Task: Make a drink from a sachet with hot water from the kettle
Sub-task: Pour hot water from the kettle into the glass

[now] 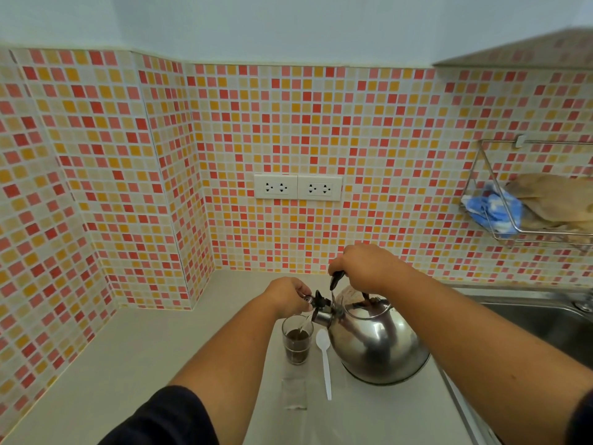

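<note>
Right hand (pixel 362 268) is gripping the kettle (pixel 373 342) handle, tilting it; left hand (pixel 290 297) fingers are pinching the spout cap, water going into the glass (pixel 296 343).

A shiny steel kettle (pixel 373 342), tilted by the right hand (pixel 365 268), pours into a clear glass (pixel 296 342) of dark liquid just left of it; the left hand (pixel 288 295) holds the spout cap.

Spoon (pixel 324 358) between glass (pixel 296 343) and kettle (pixel 375 345)
</note>
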